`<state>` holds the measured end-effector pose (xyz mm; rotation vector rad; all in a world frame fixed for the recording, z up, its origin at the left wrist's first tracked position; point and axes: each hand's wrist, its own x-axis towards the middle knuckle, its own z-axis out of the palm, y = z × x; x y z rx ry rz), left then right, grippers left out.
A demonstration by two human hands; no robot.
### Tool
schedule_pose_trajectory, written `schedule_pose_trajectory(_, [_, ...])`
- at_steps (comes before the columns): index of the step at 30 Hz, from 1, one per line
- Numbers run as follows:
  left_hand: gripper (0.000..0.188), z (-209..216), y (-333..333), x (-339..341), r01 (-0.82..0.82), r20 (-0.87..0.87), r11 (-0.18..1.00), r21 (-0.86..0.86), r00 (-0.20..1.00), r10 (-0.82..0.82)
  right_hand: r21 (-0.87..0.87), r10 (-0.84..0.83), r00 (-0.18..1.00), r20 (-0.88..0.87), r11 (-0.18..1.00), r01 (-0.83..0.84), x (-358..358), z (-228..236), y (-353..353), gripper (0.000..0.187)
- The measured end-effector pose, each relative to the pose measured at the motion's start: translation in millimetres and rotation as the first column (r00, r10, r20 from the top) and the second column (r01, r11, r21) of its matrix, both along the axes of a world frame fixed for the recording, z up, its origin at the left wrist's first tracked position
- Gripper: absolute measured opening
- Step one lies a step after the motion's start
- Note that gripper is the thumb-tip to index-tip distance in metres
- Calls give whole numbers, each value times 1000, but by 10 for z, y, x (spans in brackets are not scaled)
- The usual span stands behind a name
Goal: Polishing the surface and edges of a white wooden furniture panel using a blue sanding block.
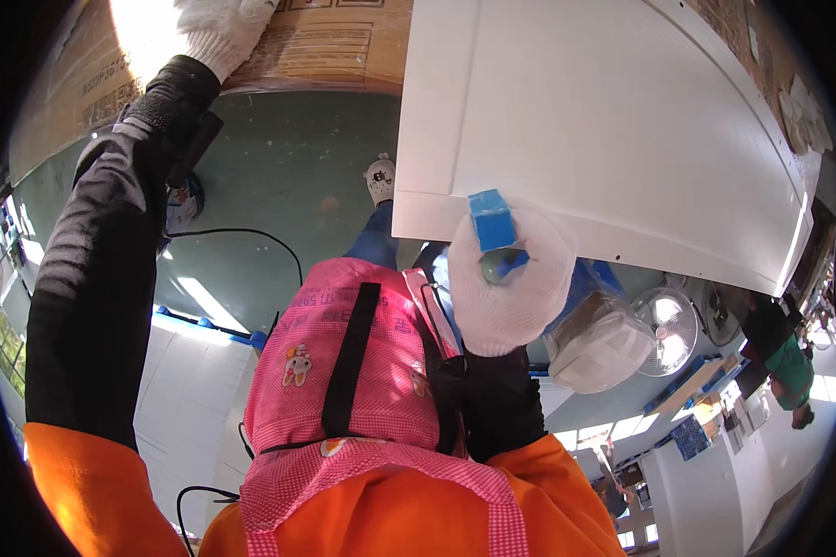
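A large white panel point(604, 111) with a raised border lies ahead of me on the right. At its near edge, my right hand point(515, 292) in a white knit glove is closed, the fingers curled round. A small blue block point(493, 221) is held in it, its upper end against the panel. Part of the block is hidden by the glove. Far to the left, my left hand point(223, 37), also gloved, rests at the printed cardboard point(320, 51). The top edge of the picture cuts off its fingers, so I cannot tell what they do.
A dark cable point(251, 232) curves across the green floor point(279, 153) on the left. A clear plastic bag point(604, 343) with white contents hangs below the panel, near a round fan point(666, 330). At the far right a person in green point(790, 376) stands.
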<state>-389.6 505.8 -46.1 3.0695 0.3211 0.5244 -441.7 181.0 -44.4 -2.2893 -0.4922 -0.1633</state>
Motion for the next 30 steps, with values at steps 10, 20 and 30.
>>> schedule_pose_trajectory(10, [49,-87,30,24,67,77,997,-47,995,-63,54,-78,996,-46,995,81,-1,-4,-2,32])
schedule_pose_trajectory(20, [55,-194,281,-8,73,57,994,-83,996,-68,-45,-409,912,41,911,411,343,4,-527,27])
schedule_pose_trajectory(30, [66,-501,63,121,-212,33,977,-6,977,212,17,-437,899,-17,899,437,804,14,-1338,27])
